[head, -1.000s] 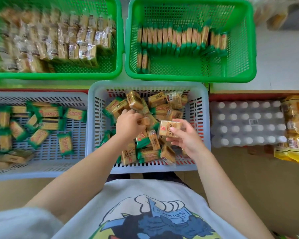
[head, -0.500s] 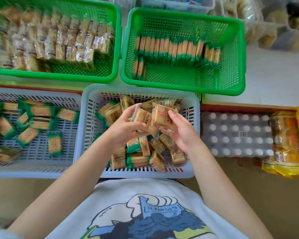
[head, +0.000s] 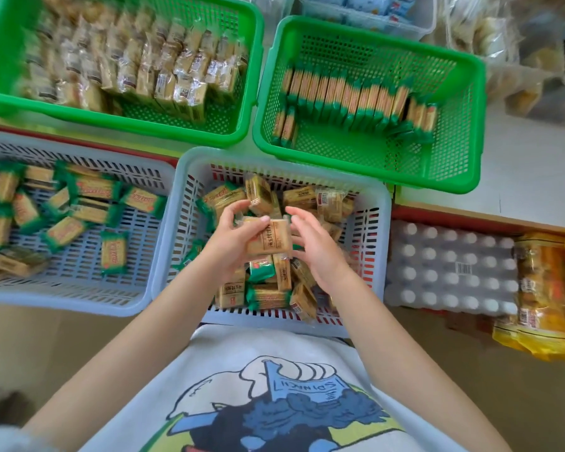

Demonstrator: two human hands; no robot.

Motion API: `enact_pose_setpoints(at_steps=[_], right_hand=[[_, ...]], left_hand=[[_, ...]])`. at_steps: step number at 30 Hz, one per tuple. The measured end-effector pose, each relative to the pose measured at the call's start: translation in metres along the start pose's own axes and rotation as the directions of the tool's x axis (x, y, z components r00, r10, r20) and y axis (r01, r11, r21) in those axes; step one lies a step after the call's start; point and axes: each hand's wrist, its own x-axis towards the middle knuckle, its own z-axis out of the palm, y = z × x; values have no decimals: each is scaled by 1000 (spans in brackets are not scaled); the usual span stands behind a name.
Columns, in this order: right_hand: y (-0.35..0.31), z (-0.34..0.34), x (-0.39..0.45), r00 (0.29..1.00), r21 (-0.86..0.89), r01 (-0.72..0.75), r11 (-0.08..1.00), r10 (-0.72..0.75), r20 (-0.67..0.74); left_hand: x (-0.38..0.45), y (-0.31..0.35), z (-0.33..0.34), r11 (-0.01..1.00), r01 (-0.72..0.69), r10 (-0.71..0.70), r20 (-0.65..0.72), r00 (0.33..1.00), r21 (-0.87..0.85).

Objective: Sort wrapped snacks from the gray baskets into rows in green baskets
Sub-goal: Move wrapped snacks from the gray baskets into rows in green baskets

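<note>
Two green baskets (head: 477, 125) at 11 and 1 o'clock, fine mesh. Two gray baskets (head: 380, 243) at 9 and centre, slotted. Snacks (head: 356, 96): tan, green-edged wrappers. Shirt (head: 274, 402) at 6 o'clock: white, blue cartoon print. Yellow bags (head: 548, 288) at 3 o'clock.

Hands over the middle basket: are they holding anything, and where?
The left hand grips tan wrapped snacks by their left end; the right hand is open beside them.

I count two green baskets (head: 369, 168) at the back and two gray baskets (head: 79, 300) nearer me. The right green basket holds one long row of green-edged packs (head: 356, 96), too tightly pressed to count, plus two packs (head: 284, 125) starting a second row. I have two hands (head: 232, 246) up, one pack (head: 268, 238) between them.
</note>
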Motion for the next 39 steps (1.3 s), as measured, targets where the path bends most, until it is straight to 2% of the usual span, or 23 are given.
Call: enact_pose_setpoints(at_steps=[3,5,7,9,12,13,15,16,18,20,23,28,33,37,39], right_hand=[[18,-1,10,980,-289,-51,956,-7,-198],[33,0,12,983,-474,-107,874,21,-183],[45,5,11,983,-565,-165,808,92,-156],[53,10,9,971,-612,-217,761,101,-218],[44,12,2,925,-570,-271,776,46,-377],[37,12,-2,909,-509,-268,818,40,-414],[20,11,-13,890,-257,-191,947,57,-452],[9,13,-20,896,-88,-112,990,62,-440],[-14,19,-40,941,208,67,976,7,-338],[-33,31,-54,972,302,183,936,-126,-197],[-53,59,-60,976,173,218,961,-211,-56],[-86,101,-58,971,104,240,965,-238,-29],[-107,145,-36,943,-253,310,916,-330,-39],[-124,178,-15,949,-208,315,926,-309,60],[-133,188,-5,951,-229,310,923,-298,87]], left_hand=[[-2,-3,-26,999,17,-15,-47,999,38],[-3,-3,-41,998,29,-26,-61,998,49],[-3,-2,-50,998,43,-41,-61,997,40],[-4,1,-56,998,66,-65,-38,997,23],[-5,7,-64,994,107,-107,24,994,5],[-5,10,-67,993,115,-115,44,992,11],[-8,18,-71,993,107,-110,79,991,39],[-9,23,-73,994,95,-100,90,991,56],[-13,32,-78,994,68,-77,111,991,88],[-18,45,-84,994,48,-63,150,987,103],[-28,71,-88,997,37,-51,227,972,68],[-45,114,-108,997,-12,-13,347,938,70],[-55,143,-131,981,-71,-16,444,896,179],[-49,156,-151,980,-86,-8,465,885,180],[-43,163,-162,989,-59,-5,433,901,133]])
